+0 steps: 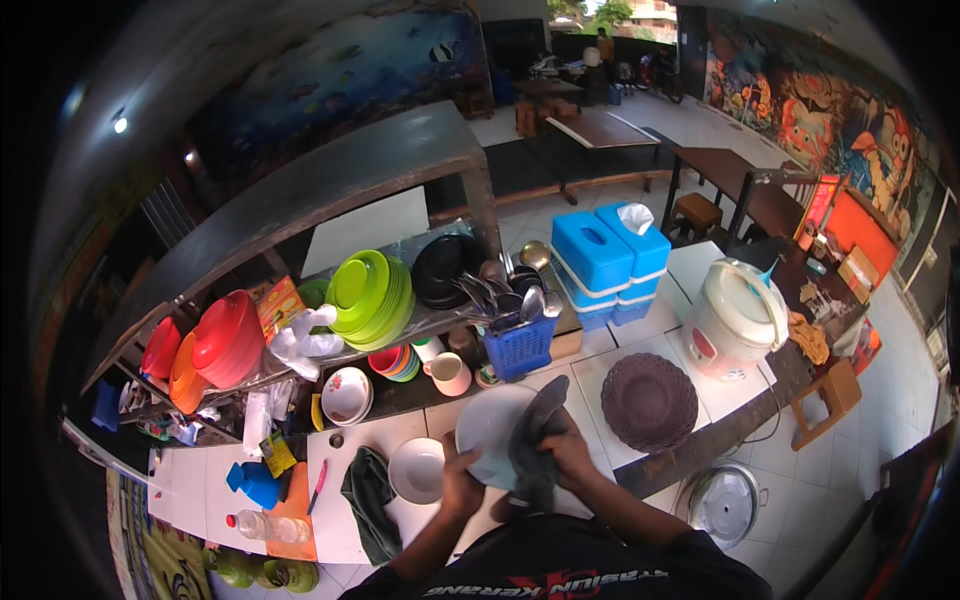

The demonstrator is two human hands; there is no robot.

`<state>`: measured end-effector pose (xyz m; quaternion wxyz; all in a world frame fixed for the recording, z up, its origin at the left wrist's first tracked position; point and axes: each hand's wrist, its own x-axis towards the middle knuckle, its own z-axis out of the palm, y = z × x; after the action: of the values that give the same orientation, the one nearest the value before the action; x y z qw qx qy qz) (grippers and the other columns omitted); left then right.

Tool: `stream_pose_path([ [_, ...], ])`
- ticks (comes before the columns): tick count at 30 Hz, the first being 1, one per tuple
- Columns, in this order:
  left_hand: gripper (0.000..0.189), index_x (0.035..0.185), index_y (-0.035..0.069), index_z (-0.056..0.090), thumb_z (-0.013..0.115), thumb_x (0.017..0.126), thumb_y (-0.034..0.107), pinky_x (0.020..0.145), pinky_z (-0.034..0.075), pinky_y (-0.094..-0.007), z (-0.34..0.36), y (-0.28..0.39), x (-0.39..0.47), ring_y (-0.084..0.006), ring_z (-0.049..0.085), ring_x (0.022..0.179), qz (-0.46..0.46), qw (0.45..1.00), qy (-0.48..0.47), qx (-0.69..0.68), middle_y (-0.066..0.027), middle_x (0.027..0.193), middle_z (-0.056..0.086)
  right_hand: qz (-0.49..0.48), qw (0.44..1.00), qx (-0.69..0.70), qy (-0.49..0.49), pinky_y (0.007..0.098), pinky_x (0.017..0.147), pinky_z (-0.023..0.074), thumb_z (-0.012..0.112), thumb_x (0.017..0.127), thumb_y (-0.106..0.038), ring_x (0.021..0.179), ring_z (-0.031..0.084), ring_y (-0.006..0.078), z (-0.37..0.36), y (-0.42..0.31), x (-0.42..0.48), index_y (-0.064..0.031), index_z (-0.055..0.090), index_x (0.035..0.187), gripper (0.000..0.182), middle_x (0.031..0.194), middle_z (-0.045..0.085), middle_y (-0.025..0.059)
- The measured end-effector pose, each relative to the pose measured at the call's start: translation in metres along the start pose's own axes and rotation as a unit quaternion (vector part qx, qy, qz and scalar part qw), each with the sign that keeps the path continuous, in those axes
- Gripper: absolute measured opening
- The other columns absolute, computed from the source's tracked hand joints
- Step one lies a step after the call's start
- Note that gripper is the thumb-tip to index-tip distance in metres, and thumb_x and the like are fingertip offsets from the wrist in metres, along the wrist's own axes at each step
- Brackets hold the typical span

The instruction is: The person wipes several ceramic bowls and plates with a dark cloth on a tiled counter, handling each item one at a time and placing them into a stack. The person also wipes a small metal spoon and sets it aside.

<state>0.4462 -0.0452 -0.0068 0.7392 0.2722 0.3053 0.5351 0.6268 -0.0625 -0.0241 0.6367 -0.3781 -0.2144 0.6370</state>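
Observation:
My left hand (pixel 461 480) grips the near-left rim of a pale bowl or plate (pixel 487 427), which is tilted above the white tiled counter. In my right hand (pixel 566 454) is a dark grey cloth (pixel 534 450), pressed against the right side of that dish and hanging below it. The cloth hides part of the dish, so its full shape cannot be made out. A white bowl (pixel 417 470) rests on the counter just left of my left hand. Beside it lies a crumpled dark green cloth (pixel 367 495).
A blue cutlery basket (pixel 521 349), a cream mug (pixel 448 373) and floral bowls (pixel 346 395) stand behind. To the right are a purple woven basket (pixel 649 403) and a rice cooker (pixel 735 319). A knife (pixel 318 486) and plastic bottle (pixel 270 526) lie left. Green plates (pixel 367 296) fill the shelf.

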Motion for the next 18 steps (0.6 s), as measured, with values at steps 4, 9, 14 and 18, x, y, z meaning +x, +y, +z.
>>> stream_pose_path([
  [4, 0.043, 0.119, 0.005, 0.046, 0.055, 0.077, 0.005, 0.078, 0.052, -0.0386, -0.001, 0.032, 0.007, -0.0269, 0.06, 0.093, -0.116, 0.983, -0.043, 0.137, -0.0134, 0.106, 0.057, 0.083, 0.989, -0.097, -0.069, 0.0356, 0.087, 0.0505, 0.052, 0.066, 0.011, 0.098, 0.06, 0.025, -0.009, -0.029, -0.006, -0.0011, 0.043, 0.131, 0.066, 0.112, 0.059, 0.013],
  [9, 0.038, 0.113, 0.004, 0.052, 0.056, 0.075, 0.003, 0.076, 0.052, -0.0378, 0.026, 0.033, 0.007, -0.0258, 0.061, 0.089, -0.045, 0.999, 0.015, 0.018, -0.012, 0.099, 0.059, -0.033, 0.999, -0.005, 0.035, 0.0364, 0.09, 0.0487, 0.056, 0.07, 0.008, 0.101, 0.059, 0.026, 0.02, -0.014, -0.019, 0.0025, 0.038, 0.134, 0.067, 0.115, 0.058, 0.0133],
  [14, 0.031, 0.109, 0.005, 0.046, 0.056, 0.079, 0.007, 0.078, 0.049, -0.0343, 0.032, -0.005, -0.005, -0.023, 0.056, 0.096, 0.096, 0.985, 0.144, 0.011, -0.01, 0.098, 0.055, -0.065, 0.991, 0.094, 0.075, 0.0362, 0.088, 0.0494, 0.048, 0.065, 0.013, 0.1, 0.058, 0.0263, 0.047, -0.006, -0.024, -0.0032, 0.04, 0.131, 0.068, 0.113, 0.056, 0.0126],
  [18, 0.038, 0.112, 0.005, 0.043, 0.062, 0.079, 0.007, 0.075, 0.05, -0.035, 0.019, 0.035, 0.002, -0.0231, 0.057, 0.092, -0.049, 0.988, -0.027, 0.144, -0.0127, 0.1, 0.055, 0.007, 1.0, -0.028, -0.011, 0.0349, 0.086, 0.0496, 0.044, 0.062, 0.015, 0.095, 0.06, 0.0244, 0.018, -0.038, -0.016, -0.0027, 0.048, 0.124, 0.064, 0.107, 0.058, 0.0112],
])
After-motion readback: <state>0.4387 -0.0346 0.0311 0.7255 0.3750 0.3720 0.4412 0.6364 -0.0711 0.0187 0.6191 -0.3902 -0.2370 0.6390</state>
